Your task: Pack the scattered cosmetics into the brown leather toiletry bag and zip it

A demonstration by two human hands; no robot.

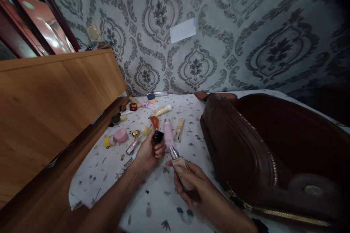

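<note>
My left hand (147, 152) is closed around a glossy black cap (158, 137), held upright over the cloth. In my right hand (201, 185) is a beige foundation bottle (182, 172), uncapped and tilted, its silver pump (173, 152) pointing up and left toward the cap. Cap and bottle are apart. Just behind them lie a pink tube (168, 133) and a smaller beige tube (179, 130). An amber-orange item (154, 121) shows beyond the cap; its lower part is hidden. A pink lip gloss tube (132, 146) rests left of my left hand.
Several cosmetics lie on the patterned white cloth (149, 209), including a pink round sponge or jar (121, 135), a cream tube (162, 110) and a blue-lidded jar (151, 98). A large open brown leather bag (226, 142) stands at right. A wooden panel (60, 105) borders the left; behind is a papered wall.
</note>
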